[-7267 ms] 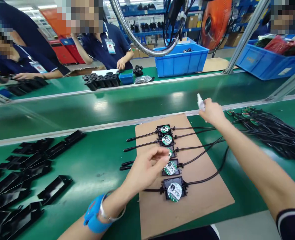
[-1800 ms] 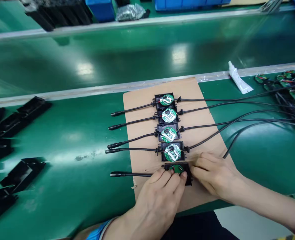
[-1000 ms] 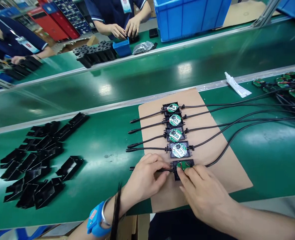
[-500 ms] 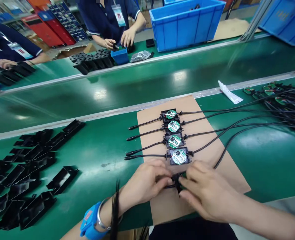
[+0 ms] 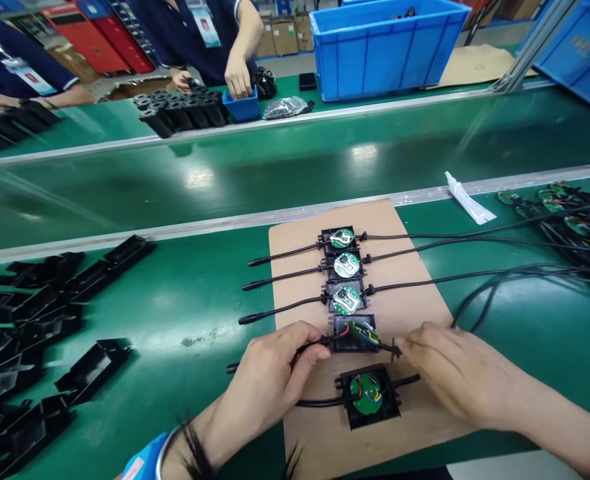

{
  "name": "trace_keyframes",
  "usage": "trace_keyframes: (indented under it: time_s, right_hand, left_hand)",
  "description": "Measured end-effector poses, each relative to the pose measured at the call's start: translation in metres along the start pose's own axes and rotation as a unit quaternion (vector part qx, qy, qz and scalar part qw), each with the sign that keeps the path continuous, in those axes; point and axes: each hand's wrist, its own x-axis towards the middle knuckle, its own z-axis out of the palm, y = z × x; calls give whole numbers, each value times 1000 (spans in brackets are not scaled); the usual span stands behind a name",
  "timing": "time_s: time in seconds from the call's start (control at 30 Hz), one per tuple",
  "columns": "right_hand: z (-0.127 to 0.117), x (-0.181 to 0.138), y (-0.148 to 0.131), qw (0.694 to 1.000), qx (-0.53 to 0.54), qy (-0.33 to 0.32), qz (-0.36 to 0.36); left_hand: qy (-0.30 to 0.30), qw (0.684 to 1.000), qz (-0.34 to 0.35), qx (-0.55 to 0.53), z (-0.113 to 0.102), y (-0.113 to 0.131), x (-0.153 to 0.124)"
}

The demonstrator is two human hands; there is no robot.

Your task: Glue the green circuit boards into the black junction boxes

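Observation:
My left hand (image 5: 279, 373) pinches the short black cable on the left of a black plastic case (image 5: 345, 341). My right hand (image 5: 457, 373) has its fingers closed on the cable at the case's right side, by the strain relief (image 5: 393, 348). Between them a round circuit board (image 5: 363, 332) with coloured wires stands tilted over this case. Nearer me lies another case (image 5: 375, 421), holding a green board (image 5: 366, 393) with its wires facing up. Beyond my hands, three cases in a column carry boards (image 5: 346, 300) with white patches on top.
Cardboard (image 5: 319, 443) lies under the cases. Loose black housings (image 5: 92, 370) are scattered at left. A white tube (image 5: 469, 199) and a heap of wired boards (image 5: 575, 213) lie at right. Across the divider, a co-worker's hand (image 5: 239, 77) reaches into a small blue bin (image 5: 242, 107).
Both hands have left the nearest case, which now shows its board, and moved to the cables of the case above it. That case's board, flat before, is now tilted up. The view has shifted slightly.

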Motion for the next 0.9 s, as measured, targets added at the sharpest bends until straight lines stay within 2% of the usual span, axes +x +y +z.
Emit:
trace_keyframes:
  time_s: [0.1,0.2,0.37,0.63,0.77,0.9]
  right_hand:
    - [-12,10,-14,996,0,-93,1]
    - [-10,23,-20,991,-8,-136,10]
    - [1,38,-15,988,-28,-149,24]
    - [2,52,-5,985,15,-159,69]
    - [12,54,-4,987,17,-151,60]
    - [20,55,-7,989,18,-139,49]
  left_hand:
    - [-5,1000,4,11,5,3,7]
    - [-1,999,13,32,16,1,14]
    - [-10,998,15,62,25,-8,19]
    - [-39,998,-10,57,18,-14,16]
    - [-47,998,-21,36,15,-14,18]
    - [-53,998,-3,22,11,-16,19]
